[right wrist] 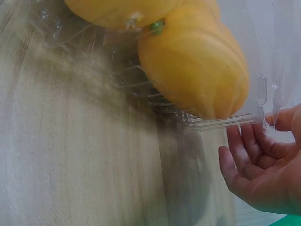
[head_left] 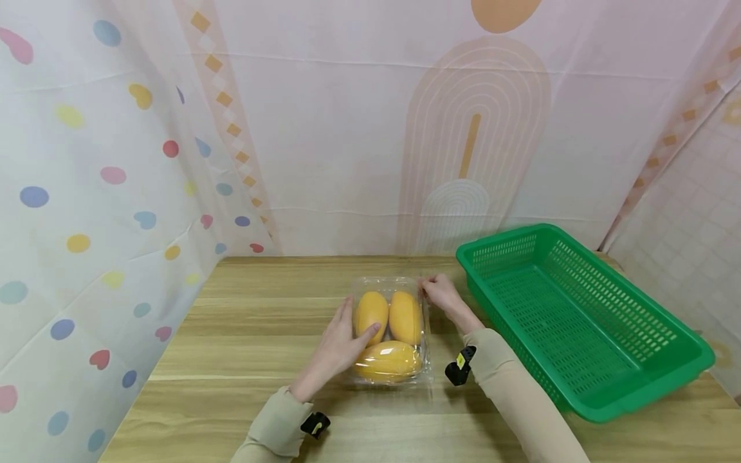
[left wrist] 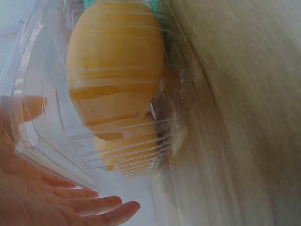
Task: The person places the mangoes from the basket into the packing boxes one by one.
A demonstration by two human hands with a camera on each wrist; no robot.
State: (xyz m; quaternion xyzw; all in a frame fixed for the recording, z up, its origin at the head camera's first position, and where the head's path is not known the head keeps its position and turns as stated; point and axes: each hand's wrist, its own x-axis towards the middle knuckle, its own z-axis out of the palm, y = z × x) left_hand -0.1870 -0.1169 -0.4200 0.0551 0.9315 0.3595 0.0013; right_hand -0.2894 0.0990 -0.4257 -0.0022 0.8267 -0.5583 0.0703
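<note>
A clear plastic clamshell box point(head_left: 428, 366) holding three yellow mangoes point(head_left: 389, 361) sits on the wooden table. Two mangoes stand lengthwise at the far side, and one lies crosswise nearest me. My left hand point(head_left: 338, 344) rests along the box's left side, thumb over its top and fingers fairly straight, as the left wrist view also shows. At the far right corner, my right hand point(head_left: 442, 294) pinches the box's rim between thumb and fingers. The right wrist view shows that hand point(right wrist: 268, 162) at the clear edge, beside a mango point(right wrist: 197, 66) with a green stem spot.
A green plastic basket point(head_left: 579, 341) with slotted walls stands to the right of the box, close to my right forearm. The wooden table point(head_left: 231, 360) extends left of the box. A patterned curtain point(head_left: 336, 128) hangs behind the table's far edge.
</note>
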